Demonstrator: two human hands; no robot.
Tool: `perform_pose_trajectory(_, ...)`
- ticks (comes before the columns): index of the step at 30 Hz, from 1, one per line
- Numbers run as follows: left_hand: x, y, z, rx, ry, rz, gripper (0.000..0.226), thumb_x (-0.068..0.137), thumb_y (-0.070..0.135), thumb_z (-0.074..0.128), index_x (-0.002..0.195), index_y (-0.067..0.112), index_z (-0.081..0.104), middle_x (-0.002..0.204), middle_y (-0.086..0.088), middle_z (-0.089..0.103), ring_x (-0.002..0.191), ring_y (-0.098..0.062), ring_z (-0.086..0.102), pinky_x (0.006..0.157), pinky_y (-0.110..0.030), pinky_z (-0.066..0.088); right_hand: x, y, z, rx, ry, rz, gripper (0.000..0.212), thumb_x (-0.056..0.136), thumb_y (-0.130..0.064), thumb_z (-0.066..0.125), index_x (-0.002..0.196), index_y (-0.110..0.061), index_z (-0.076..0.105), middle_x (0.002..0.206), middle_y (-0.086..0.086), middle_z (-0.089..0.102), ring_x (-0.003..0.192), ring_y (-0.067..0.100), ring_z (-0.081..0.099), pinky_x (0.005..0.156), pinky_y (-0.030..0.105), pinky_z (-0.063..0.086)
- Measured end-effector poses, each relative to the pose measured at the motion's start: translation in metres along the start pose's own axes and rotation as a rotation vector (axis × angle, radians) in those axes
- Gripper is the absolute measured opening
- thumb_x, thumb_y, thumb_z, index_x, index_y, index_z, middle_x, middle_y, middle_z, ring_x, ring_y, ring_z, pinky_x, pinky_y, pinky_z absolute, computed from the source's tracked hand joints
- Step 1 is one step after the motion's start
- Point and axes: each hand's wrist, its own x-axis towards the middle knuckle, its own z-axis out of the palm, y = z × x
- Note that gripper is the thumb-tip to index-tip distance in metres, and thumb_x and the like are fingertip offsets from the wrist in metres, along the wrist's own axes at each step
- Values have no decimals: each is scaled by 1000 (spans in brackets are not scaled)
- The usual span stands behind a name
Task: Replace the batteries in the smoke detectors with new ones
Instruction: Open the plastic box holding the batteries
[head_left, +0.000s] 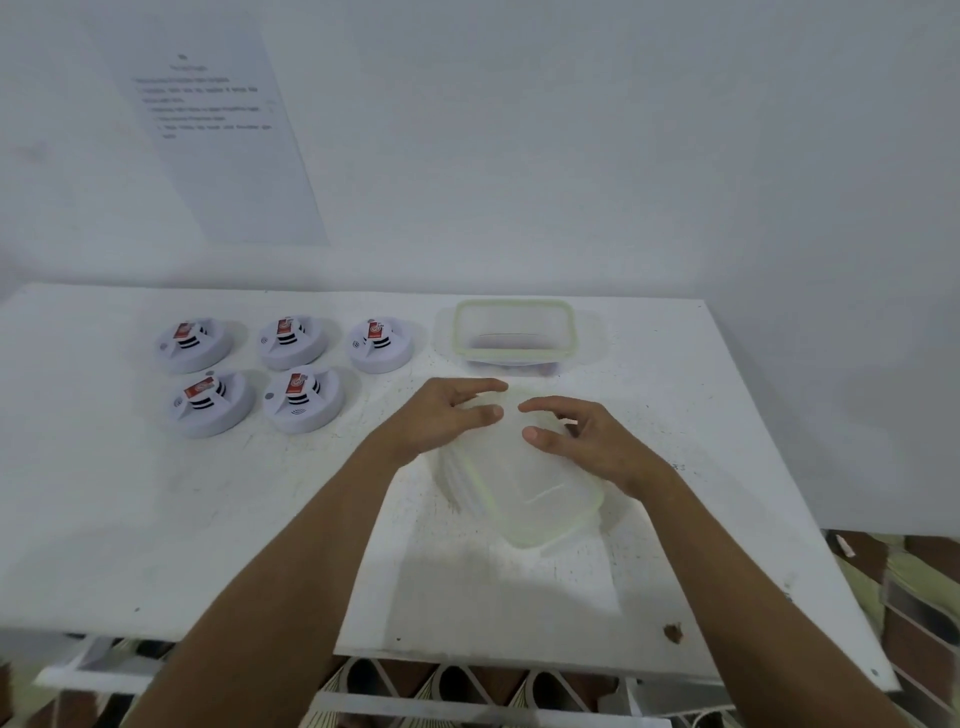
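Several white round smoke detectors sit in two rows at the table's left, each with a red battery on top, for example one (193, 343) at the back and one (303, 397) at the front. A clear plastic lid (524, 483) with a pale green rim lies in the middle of the table. My left hand (447, 418) rests on its far left edge with fingers spread. My right hand (587, 441) hovers over its far right edge, fingers curled and apart. Neither hand holds a battery.
A clear open container (514, 332) with a green rim stands behind the lid, something dark showing low inside. A printed sheet (218, 130) hangs on the wall. The white table (156, 519) ends at the right, with patterned floor below.
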Motion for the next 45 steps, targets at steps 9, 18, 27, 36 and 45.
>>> perform_pose_trajectory(9,-46,-31,42,-45,592,-38,19,91,38,63,109,39,67,120,10,59,111,-3,49,92,-18,32,-39,19,14,-204,292,-38,42,91,-44,63,133,-40,55,134,-9,45,122,3,41,103,22,29)
perform_pose_trajectory(18,-76,-19,54,190,620,-39,37,87,51,61,123,41,59,94,7,50,84,1,49,71,-5,32,-56,11,18,-245,379,41,49,92,-46,60,140,-38,49,120,1,36,104,12,46,91,20,32)
perform_pose_trajectory(27,-18,35,8,275,580,40,58,82,59,63,134,39,48,123,5,42,111,-4,43,92,-20,28,7,-42,-18,-335,430,-156,52,92,-46,62,141,-33,50,120,4,34,107,16,45,100,22,34)
perform_pose_trajectory(36,96,30,-27,212,453,-29,62,82,53,67,137,29,49,140,-9,40,122,-22,51,92,-24,36,124,-25,-50,-343,393,5,56,88,-56,62,139,-34,51,133,13,38,132,30,38,112,41,36)
perform_pose_trajectory(45,78,5,-19,171,457,-36,66,77,55,72,136,32,51,138,-5,47,110,-9,49,86,-22,36,97,-9,-39,-237,361,1,51,86,-51,68,133,-38,54,125,2,45,114,14,46,94,27,39)
